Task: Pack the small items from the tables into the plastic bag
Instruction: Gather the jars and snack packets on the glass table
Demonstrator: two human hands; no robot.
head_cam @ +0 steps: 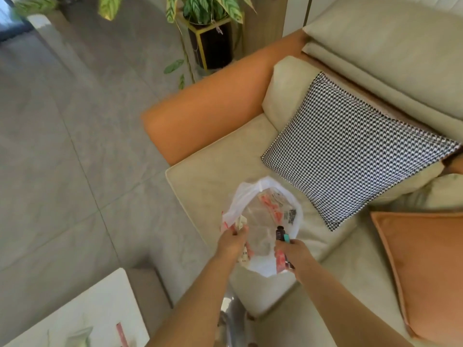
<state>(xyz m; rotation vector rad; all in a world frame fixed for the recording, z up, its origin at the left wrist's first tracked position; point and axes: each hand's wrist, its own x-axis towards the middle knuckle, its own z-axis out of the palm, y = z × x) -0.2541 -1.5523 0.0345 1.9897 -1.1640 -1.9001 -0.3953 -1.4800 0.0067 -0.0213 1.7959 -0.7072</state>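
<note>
1. Gripping a bundle of small items (282,242) — a dark tube, a teal-capped piece and something pink — the right hand (293,254) is curled tight round them at the near right edge of the plastic bag (265,211). Letting go too early could drop them outside the rim and onto the sofa (213,186), since the hand sits at the edge and not over the middle of the opening.

2. Several things in one fist may not release together; my guess is the slim tube could roll off the fingers sideways and slip down past the cushion edge.

3. The left hand (231,240) pinches the bag's left rim and holds the mouth open. If that pinch loosens, the thin film would likely fold inward and close the opening just as the items come down.

4. The bag stands on the sofa seat near its front corner, propped only by the two hands. Soft upholstery gives poor footing, so added weight on one side might tip it toward the floor (62,146) and spill the printed packets (275,204) already inside.

5. At the lower left, a white tabletop (100,309) carries a pink strip (122,334) and a pale object too blurred to name. These look unpacked, so leaving now would risk missing them.
</note>
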